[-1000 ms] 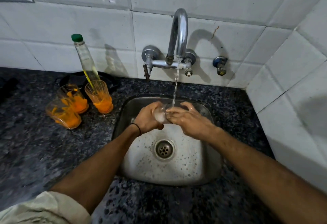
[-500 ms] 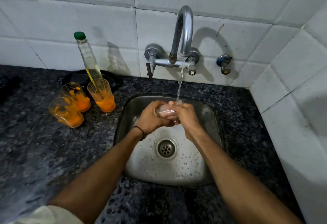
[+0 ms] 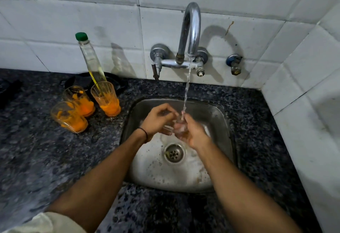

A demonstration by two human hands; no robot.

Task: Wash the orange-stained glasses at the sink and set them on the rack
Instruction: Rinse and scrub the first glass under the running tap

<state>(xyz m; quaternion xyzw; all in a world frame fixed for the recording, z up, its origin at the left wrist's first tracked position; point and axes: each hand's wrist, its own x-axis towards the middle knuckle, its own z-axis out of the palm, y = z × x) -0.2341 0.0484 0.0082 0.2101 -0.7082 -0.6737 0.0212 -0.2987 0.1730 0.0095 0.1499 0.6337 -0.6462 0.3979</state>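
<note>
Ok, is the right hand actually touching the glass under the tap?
Touching. The head view shows the right hand curled round the clear glass with no gap between them, while the water stream falls onto it.

Two bare forearms were seen in the head view. A thin black band (image 3: 145,134) was worn round the wrist just behind the left hand (image 3: 156,120); it was plain and narrow, like a cord or a hair tie. At the left upper arm a pale, cream-coloured sleeve (image 3: 44,222) was shown, its loose fabric creased and gathered above the elbow. The right arm was left uncovered from the right hand (image 3: 194,133) to the frame's edge.
</note>
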